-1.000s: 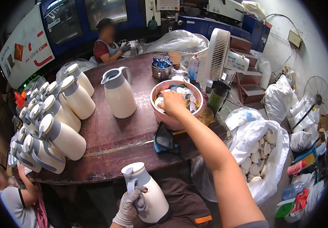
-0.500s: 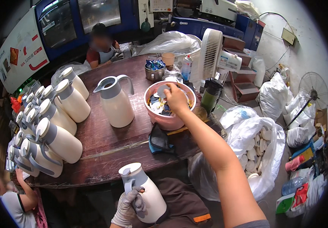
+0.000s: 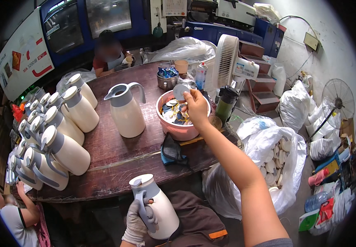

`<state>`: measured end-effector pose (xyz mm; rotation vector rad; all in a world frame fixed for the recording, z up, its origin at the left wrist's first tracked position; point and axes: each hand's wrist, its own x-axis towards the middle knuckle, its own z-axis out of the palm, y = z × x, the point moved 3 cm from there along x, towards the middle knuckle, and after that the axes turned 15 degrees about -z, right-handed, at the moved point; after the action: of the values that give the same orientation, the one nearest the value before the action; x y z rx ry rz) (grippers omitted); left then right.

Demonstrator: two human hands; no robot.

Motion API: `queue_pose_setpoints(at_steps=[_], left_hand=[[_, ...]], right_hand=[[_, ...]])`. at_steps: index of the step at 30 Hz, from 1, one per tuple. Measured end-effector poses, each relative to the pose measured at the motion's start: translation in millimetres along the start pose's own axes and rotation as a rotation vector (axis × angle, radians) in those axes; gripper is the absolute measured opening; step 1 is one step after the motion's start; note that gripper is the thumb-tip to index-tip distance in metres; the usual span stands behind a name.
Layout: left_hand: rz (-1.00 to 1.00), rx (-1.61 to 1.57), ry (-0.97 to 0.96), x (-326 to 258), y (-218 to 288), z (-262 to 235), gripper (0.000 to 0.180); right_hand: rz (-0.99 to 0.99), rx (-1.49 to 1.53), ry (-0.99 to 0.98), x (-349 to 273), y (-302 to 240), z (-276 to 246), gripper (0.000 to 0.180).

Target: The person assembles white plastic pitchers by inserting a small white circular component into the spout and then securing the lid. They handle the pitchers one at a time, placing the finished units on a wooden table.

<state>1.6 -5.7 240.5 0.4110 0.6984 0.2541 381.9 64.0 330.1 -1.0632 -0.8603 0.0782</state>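
Observation:
In a grey-and-white glove, my left hand [image 3: 136,225] is closed around the grey handle of a cream jug [image 3: 165,212] at my lap. The jug's pale lid is on, and the jug leans a little. My bare right hand [image 3: 195,108] pinches a round whitish tag [image 3: 181,92] above a pink tub [image 3: 178,131]. Inside the tub lie round tags in white and dark colours with yellow strings. On the table left of the tub stands an upright jug [image 3: 127,113] without a lid.
Many lidded jugs [image 3: 66,150] crowd the table's left side. A dark cloth [image 3: 172,150], a metal cup [image 3: 167,80], a spray can [image 3: 201,76], a green flask [image 3: 226,105] and a fan [image 3: 226,59] surround the tub. A bag of lids [image 3: 275,164] stands right. Co-workers sit across and left.
My right hand has lifted the round tag up from the tub's contents and tilted it. The left hand still holds the jug, barely shifted. The co-worker across now holds up a pale object.

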Motion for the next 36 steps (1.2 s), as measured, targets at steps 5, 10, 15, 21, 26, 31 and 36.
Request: queue_pose_setpoints(at_steps=[5, 10, 15, 21, 26, 31, 36], left_hand=[[0.065, -0.176, 0.104, 4, -2, -18, 0.035], [0.251, 0.137, 0.267, -7, 11, -6, 0.032], [0.254, 0.226, 0.236, -10, 23, -23, 0.037], [0.225, 0.313, 0.254, -10, 18, -23, 0.032], [0.289, 0.245, 0.249, -1, 13, -40, 0.021], [0.52, 0.146, 0.332, -10, 23, -38, 0.022], [0.735, 0.201, 0.343, -11, 29, -31, 0.019]], right_hand=[[0.196, -0.151, -0.397, -95, -34, 18, 0.025], [0.084, -0.464, -0.998, -222, -56, 47, 0.033], [0.208, -0.406, -0.987, -238, -60, 60, 0.038], [0.509, -0.228, -1.088, -258, -58, 62, 0.035], [0.353, -0.313, -1.034, -257, -67, 67, 0.028], [0.734, 0.154, -1.208, -257, -59, 46, 0.025], [0.882, 0.778, -0.755, -260, -60, 48, 0.03]])
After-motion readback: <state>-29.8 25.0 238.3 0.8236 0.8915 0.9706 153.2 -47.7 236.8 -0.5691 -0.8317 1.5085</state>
